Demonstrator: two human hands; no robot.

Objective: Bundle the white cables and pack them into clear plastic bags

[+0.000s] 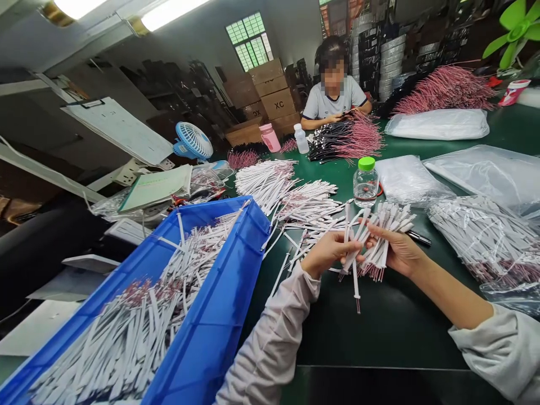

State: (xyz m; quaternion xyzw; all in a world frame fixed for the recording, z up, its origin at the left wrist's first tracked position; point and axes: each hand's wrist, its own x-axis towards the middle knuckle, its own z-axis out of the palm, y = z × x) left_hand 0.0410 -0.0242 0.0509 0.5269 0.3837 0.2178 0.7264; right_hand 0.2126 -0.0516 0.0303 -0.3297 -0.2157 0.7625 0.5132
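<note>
Both hands meet over the table's near part, around white sleeved wires with thin reddish ends. My left hand point(333, 252) is closed, its thumb and fingers pinching a few white wires point(355, 275); one of them hangs straight down. In my right hand point(399, 247) a thick fanned bundle of white wires point(382, 242) is gripped, the reddish ends pointing down. Just behind the hands lie loose heaps of similar white wires point(310, 205). To the left stands a long blue bin point(219, 304), holding a large pile of the same wires point(135, 332).
A clear jar with a green lid point(366, 183) stands beyond the hands. A black pen point(419, 238) lies by the right hand. Bagged white wires point(485, 242) sit at right. Across the green table point(379, 343) a person point(335, 90) sits behind black and pink wires point(350, 138).
</note>
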